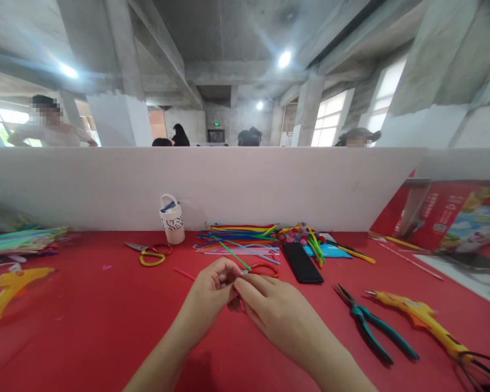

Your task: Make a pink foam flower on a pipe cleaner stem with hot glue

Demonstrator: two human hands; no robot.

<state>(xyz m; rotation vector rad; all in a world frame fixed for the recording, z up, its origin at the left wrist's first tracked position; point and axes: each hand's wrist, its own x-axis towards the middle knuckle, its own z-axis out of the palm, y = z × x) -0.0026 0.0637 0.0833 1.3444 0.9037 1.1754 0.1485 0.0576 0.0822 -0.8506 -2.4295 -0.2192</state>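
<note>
My left hand (pixel 208 294) and my right hand (pixel 275 305) meet over the middle of the red table, fingertips pinched together. A thin pink pipe cleaner (pixel 183 273) runs out past the left hand, and a bit of pink shows among the fingers; most of what they pinch is hidden. Just behind the hands lie red-handled scissors (pixel 265 268), partly covered by them. A green pipe cleaner (pixel 232 253) slants down towards those scissors. Beyond is a pile of many-coloured pipe cleaners (pixel 240 237).
Pliers (pixel 367 321) and a yellow glue gun (pixel 422 316) lie right; another yellow glue gun (pixel 12 288) is left. Behind stand a white cup (pixel 172 222) and a white partition (pixel 269 185). A black phone (pixel 302 262), pompoms (pixel 300 234) and yellow-handled scissors (pixel 152 257) surround the pile.
</note>
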